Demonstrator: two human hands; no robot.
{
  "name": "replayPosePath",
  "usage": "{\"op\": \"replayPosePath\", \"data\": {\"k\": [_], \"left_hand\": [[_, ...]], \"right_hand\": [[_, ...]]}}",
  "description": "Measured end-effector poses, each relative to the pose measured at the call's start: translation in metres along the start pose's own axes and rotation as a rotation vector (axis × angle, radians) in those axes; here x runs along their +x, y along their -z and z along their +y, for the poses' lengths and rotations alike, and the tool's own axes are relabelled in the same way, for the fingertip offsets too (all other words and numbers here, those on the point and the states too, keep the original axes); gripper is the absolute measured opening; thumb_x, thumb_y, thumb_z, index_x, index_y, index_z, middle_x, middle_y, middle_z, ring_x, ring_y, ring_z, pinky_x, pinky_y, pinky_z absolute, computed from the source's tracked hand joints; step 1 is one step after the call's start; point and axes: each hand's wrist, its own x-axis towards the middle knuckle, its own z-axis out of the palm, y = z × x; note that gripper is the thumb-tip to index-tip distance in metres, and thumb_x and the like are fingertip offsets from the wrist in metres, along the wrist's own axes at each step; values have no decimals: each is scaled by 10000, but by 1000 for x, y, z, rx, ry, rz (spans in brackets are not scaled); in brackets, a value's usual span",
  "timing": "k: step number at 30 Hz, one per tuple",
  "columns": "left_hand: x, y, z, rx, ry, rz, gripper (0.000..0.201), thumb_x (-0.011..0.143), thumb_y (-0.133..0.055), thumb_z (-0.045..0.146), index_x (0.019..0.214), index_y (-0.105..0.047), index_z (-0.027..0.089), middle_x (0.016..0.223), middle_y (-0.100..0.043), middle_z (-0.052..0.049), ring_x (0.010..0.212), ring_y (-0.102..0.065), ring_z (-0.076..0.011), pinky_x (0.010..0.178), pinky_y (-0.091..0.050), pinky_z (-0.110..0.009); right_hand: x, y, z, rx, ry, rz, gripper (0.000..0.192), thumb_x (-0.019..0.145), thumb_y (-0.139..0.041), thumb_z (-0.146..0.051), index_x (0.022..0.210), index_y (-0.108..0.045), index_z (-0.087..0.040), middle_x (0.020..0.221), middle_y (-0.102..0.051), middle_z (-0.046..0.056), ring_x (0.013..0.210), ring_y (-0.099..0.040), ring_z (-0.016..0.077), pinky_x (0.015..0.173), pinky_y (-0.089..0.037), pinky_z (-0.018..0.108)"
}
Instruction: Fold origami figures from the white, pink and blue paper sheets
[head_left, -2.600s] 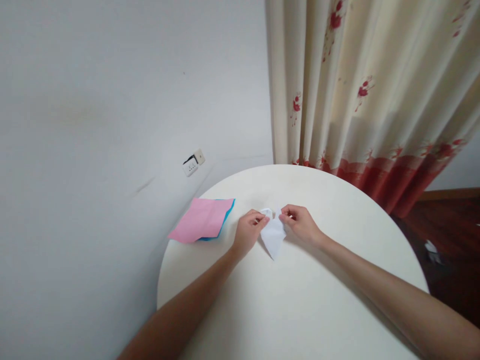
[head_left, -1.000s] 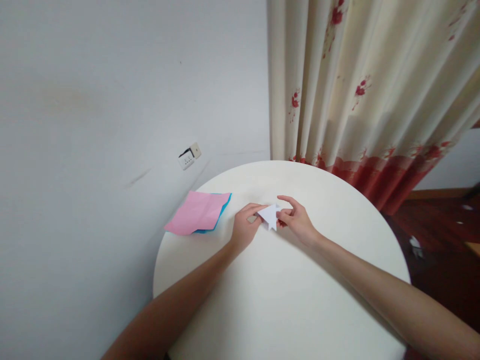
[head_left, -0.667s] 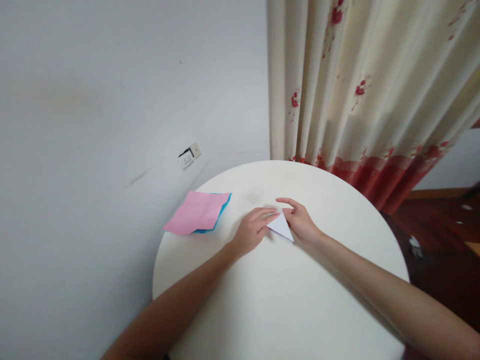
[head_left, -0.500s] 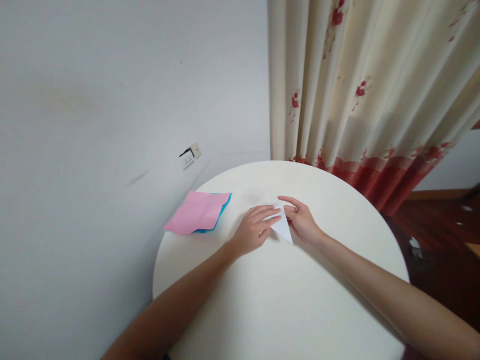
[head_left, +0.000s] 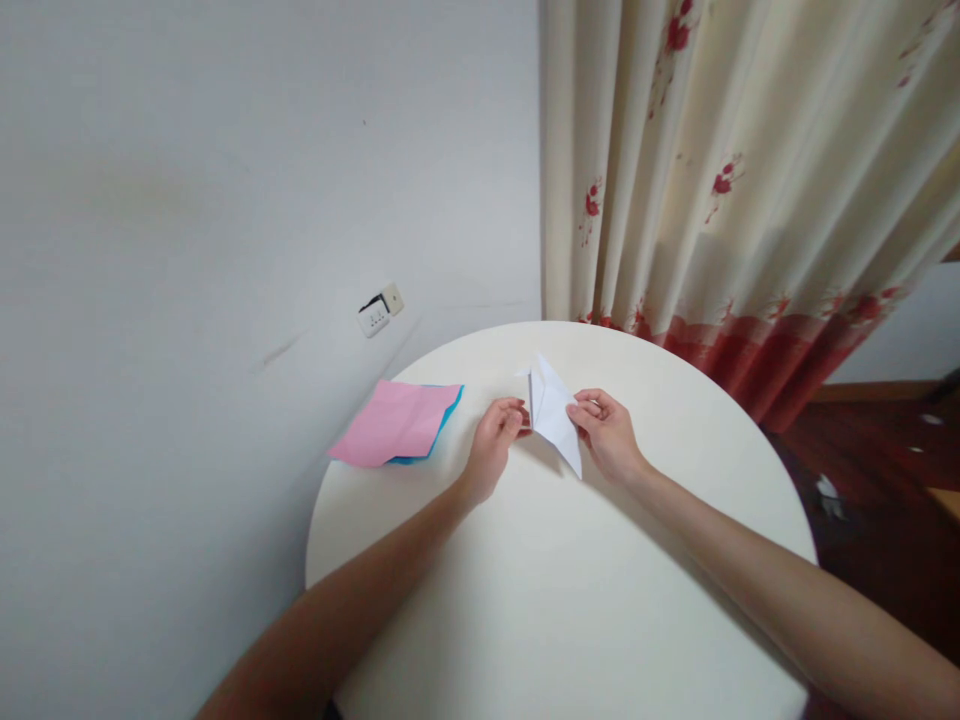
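A white origami bird (head_left: 551, 408) of folded paper is held just above the round table, with a small bent tip at its upper left and points at the top and lower right. My right hand (head_left: 609, 432) pinches its right edge between thumb and fingers. On the other side, my left hand (head_left: 495, 440) has its fingers curled at the lower left edge of the bird, seemingly pinching a thin part there. The left fingertips partly cover that spot.
To the left, a pink sheet (head_left: 397, 425) lies over blue paper (head_left: 448, 412) on the white round table (head_left: 555, 580). A wall with a socket (head_left: 373, 318) borders the table's left side. Behind hangs a floral curtain (head_left: 675, 200). Scraps (head_left: 830, 497) lie on the dark floor.
My left hand has drawn back left from on top of the paper, fingers now curled. The paper has opened into view, turned with its bent tip and top point showing.
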Motion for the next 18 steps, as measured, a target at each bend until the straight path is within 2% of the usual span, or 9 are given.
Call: {"op": "replayPosePath", "data": {"k": [2,6,9,12,14,18], "left_hand": [[0,-1,2,-70,34,-67,418,868,-593,505,1112,-552,168,1036,-651,-93,920,-636,-187,819,-523,-323],[1,1,8,-86,18,-13,392,843,-637,423,1150,-570,189,1087,-661,-92,924,-634,-180,790,-515,-292],[5,6,12,-103,13,40,395,824,-638,381,1173,-575,208,1024,-673,-59,883,-635,-168,807,-508,-304],[9,11,17,-106,6,83,258,803,-641,387,950,-649,175,884,-654,-36,824,-613,-152,792,-495,-281],[11,12,21,-109,14,79,239,805,-633,402,780,-634,164,823,-626,-35,817,-596,-149,783,-488,-263],[10,10,23,-145,108,83,242,811,-626,411,751,-565,185,749,-582,-5,744,-584,-139,707,-482,-243]], "right_hand": [[-1,0,2,-8,-16,-19,302,633,-812,-344,794,-600,-201,610,-577,-41,561,-490,106,531,-343,234],[-2,-2,5,-39,-56,-47,312,606,-819,-337,780,-604,-194,577,-545,-53,533,-462,98,516,-306,231],[-4,-4,6,-84,-84,-100,306,586,-818,-338,756,-609,-191,569,-539,-53,522,-454,98,518,-301,235],[-8,-7,5,-130,-112,-154,302,581,-813,-346,735,-605,-191,561,-547,-49,511,-450,98,510,-290,235],[-10,-8,4,-151,-122,-172,297,591,-808,-356,735,-604,-195,558,-551,-50,505,-451,99,507,-288,234],[-11,-7,4,-186,-114,-226,288,612,-796,-378,750,-611,-204,600,-593,-34,530,-484,117,515,-320,244]]}}
